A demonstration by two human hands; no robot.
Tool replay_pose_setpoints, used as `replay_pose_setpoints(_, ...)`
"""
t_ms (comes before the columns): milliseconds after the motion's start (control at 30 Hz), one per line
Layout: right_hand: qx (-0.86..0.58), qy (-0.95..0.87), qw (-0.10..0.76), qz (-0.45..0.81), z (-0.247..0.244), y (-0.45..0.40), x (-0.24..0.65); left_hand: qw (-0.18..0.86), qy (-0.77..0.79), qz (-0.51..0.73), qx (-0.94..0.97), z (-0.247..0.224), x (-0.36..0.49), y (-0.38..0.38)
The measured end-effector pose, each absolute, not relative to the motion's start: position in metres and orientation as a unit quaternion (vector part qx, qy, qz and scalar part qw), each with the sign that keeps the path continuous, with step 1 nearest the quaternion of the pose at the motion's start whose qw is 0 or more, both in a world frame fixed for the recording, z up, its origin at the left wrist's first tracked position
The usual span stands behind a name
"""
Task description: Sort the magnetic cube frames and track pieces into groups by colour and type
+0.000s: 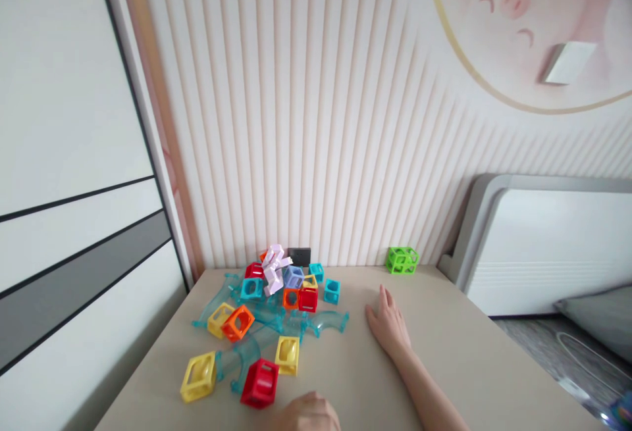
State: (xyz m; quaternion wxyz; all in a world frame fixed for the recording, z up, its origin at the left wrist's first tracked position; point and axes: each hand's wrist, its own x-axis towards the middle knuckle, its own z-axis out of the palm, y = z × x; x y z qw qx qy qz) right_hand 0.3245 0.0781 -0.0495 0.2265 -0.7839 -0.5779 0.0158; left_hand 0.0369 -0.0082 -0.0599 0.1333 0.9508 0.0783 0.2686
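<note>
The left hand (310,412) sits at the near edge of the view, in the middle, with its knuckles up and its fingers curled under; the lower part is cut off, so whether it is fully clenched or grasping something cannot be told. Just to its left and a little farther off, the near red block (260,383) lies tilted on the surface (355,372), with the near yellow block (288,354) right behind it. The right hand (389,327) lies palm down to the right of the pile, released, its fingers stretched toward the far side and fairly close together, the thumb spread out to the left; it holds nothing visible and seems to rest on the bare surface. The nearest piece on its left is a curved teal track (332,319), apart from the thumb, and a teal block (332,291) sits farther off to the left. Beyond the fingertips, well apart from them, the green block piece (401,260) stands at the far edge by the wall (345,154). On the far left, an orange block (237,323) tilts against a second yellow block (220,320).
</note>
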Motion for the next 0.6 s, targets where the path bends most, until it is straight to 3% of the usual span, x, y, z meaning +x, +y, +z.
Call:
replay_pose_setpoints(333,-0.727,-0.653,0.208,0.037,-0.049,0.066,0.304,0.046,0.04,0.277,0.959,-0.063,0.041,-0.01)
replay_pose_setpoints(600,-0.706,-0.671,0.224,0.037,-0.054,0.067,0.307,0.051,0.056,0.272,0.959,-0.063,0.046,-0.014)
